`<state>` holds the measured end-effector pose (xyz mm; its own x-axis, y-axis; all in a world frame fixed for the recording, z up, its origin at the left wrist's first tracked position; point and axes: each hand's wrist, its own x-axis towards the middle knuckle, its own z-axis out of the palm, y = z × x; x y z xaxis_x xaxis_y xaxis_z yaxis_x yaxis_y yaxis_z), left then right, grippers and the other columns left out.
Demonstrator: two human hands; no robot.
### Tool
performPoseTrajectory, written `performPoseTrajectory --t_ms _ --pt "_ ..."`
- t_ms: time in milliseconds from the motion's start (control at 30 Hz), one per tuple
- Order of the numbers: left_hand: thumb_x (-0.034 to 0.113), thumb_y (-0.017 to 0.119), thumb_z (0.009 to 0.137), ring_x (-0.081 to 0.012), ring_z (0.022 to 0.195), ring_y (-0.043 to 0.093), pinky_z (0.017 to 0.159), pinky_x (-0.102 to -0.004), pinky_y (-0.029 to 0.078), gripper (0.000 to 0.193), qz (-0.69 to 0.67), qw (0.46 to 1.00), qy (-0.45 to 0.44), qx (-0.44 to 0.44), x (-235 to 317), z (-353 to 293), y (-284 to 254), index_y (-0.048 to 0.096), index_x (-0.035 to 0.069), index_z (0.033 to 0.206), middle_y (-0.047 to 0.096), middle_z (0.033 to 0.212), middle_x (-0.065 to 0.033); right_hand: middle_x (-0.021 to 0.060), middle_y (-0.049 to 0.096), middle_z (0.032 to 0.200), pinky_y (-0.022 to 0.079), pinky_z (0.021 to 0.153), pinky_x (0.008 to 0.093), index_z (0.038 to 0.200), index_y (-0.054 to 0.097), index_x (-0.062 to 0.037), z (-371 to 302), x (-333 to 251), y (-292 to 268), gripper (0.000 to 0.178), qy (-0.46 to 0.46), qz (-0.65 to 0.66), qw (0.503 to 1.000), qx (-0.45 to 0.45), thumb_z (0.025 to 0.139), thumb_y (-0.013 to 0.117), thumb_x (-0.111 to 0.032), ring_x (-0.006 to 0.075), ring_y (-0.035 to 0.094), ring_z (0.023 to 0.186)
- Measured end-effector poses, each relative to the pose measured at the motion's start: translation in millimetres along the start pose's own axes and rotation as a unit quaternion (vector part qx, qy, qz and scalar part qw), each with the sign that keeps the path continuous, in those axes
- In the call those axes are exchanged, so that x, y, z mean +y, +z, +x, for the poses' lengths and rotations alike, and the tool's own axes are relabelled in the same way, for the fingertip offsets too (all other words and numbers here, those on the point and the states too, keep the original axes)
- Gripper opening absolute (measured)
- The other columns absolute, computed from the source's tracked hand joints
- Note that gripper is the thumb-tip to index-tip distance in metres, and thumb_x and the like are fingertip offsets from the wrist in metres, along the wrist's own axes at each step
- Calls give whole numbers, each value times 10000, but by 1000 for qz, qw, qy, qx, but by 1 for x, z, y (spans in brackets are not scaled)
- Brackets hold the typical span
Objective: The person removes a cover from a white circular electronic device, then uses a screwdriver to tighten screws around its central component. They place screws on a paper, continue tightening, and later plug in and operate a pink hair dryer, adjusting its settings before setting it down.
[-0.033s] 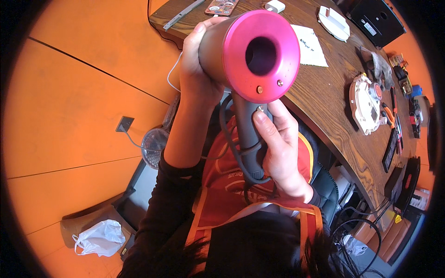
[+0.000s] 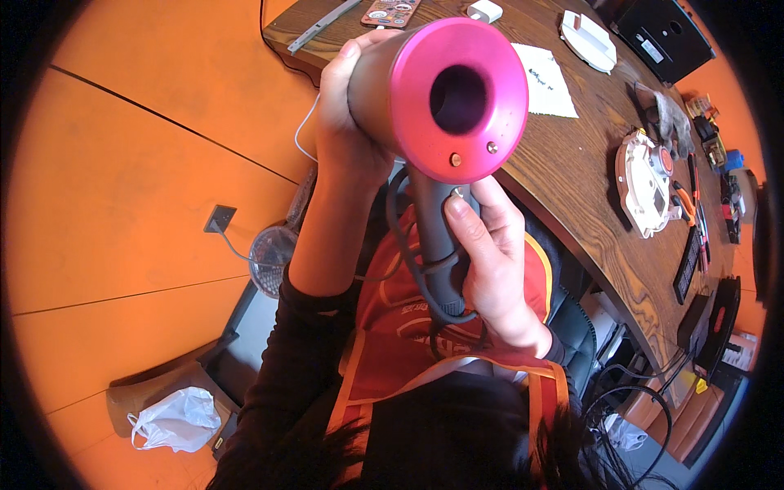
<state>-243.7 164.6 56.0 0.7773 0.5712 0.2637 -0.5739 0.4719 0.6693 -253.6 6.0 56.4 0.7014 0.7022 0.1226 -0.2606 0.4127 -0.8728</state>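
A hair dryer (image 2: 400,106) with a grey body and a glossy pink round end is held up in front of me, its dark central opening facing up toward the view. My left hand (image 2: 347,122) is wrapped around the side of the barrel, with most of its fingers hidden behind it. Around the grey handle (image 2: 433,229) closes my right hand (image 2: 494,253), its thumb resting on a small button near the top. A dark power cord (image 2: 420,282) loops about the handle. Two small metallic buttons sit on the pink face.
The wooden desk (image 2: 563,163) carries a white paper (image 2: 543,82), a phone (image 2: 390,11), a white charger (image 2: 484,11), a cream device part (image 2: 645,184), grey gloves (image 2: 665,118) and orange-handled pliers (image 2: 684,204). At left are a wall socket (image 2: 220,218) and a white plastic bag (image 2: 175,419).
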Motion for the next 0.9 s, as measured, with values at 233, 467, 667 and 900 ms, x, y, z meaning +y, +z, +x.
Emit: performPoseTrajectory --t_ms 233,467,667,900 --pt "371 346 907 -202 935 574 864 -311 442 461 -10 1000 9 -23 3 -1 0 502 -16 1102 608 1012 -129 115 579 1128 405 899 266 1226 474 45 -3 -1 3 345 -27 -61 998 11 903 483 -75 148 544 1026" --pt "391 332 898 -207 929 564 863 -311 431 497 17 1000 15 -10 2 0 3 498 -26 1110 607 999 -133 92 593 1051 446 802 240 1195 489 38 -7 -5 5 316 -24 -80 996 17 902 490 -78 120 568 912" --pt "429 310 890 -193 884 553 822 -297 429 537 79 995 41 -46 4 3 4 501 -25 1102 604 956 -118 76 591 998 458 687 211 1170 498 34 -9 -7 5 291 -17 -79 997 11 903 486 -81 90 565 810" --pt "421 293 894 -195 879 559 817 -298 435 530 58 996 29 -59 5 3 7 505 -24 1087 605 950 -123 62 589 1008 429 787 228 1160 513 32 -8 -6 6 281 -56 -88 995 6 899 485 -70 97 544 889"
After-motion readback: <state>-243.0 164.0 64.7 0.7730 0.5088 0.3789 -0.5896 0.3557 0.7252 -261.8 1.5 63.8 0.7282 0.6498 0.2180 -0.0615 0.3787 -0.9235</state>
